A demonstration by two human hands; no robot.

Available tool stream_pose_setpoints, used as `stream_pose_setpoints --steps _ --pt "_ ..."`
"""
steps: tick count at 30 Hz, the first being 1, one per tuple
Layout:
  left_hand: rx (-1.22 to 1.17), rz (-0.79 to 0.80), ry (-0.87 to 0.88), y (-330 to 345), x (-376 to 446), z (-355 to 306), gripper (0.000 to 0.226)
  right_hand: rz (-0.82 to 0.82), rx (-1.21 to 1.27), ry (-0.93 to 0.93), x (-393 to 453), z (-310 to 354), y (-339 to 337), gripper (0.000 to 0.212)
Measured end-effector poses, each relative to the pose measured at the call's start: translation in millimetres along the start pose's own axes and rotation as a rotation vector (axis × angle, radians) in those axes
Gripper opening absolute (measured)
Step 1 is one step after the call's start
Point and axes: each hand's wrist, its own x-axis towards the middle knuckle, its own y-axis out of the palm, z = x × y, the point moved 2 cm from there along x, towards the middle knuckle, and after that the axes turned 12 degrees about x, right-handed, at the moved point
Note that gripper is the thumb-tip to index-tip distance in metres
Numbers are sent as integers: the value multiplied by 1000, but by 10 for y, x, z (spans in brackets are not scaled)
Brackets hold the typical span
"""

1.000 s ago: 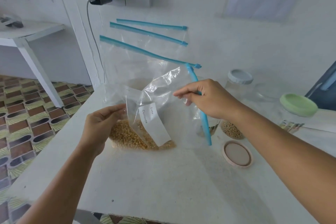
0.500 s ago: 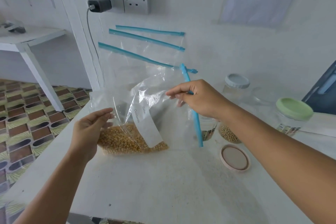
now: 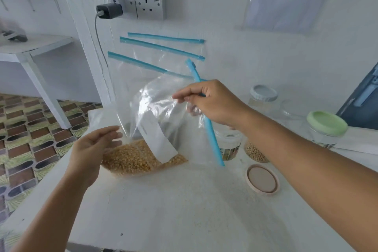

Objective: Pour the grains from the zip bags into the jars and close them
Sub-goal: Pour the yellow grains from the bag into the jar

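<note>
The clear zip bag (image 3: 163, 112) holds yellow grains (image 3: 141, 158) at its bottom; the right hand (image 3: 212, 102) pinches its upper film, and the left hand (image 3: 92, 149) beside the bag has loose fingers holding nothing.

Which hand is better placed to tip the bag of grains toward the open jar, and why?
Right, probably. The right hand already pinches the bag near its blue zip edge, and the open jar stands just below it. The left hand is open at the bag's far side.
</note>
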Motion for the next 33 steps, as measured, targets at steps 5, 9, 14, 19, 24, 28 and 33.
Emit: stream_pose_setpoints --steps 5,9,14,19,24,28,33 --pt "-176 -66 -20 -198 -18 -295 17 -13 40 -91 283 456 -80 36" --pt "-206 -104 62 -198 -44 -607 17 -74 33 -97 424 533 -247 35" --pt "-190 -135 132 -95 -79 -856 15 -167 82 -97 452 470 -472 32" --pt "-146 -145 168 72 -100 -1056 16 -216 127 -86 381 440 -662 28" --pt "-152 -118 188 165 -131 -1233 28 -187 153 -115 360 577 -775 18" --pt "-155 -108 219 185 -115 -1386 33 -169 -6 -167 338 661 -893 40" --pt "-116 -133 223 291 -72 -1445 27 -212 40 -163 275 457 -919 43"
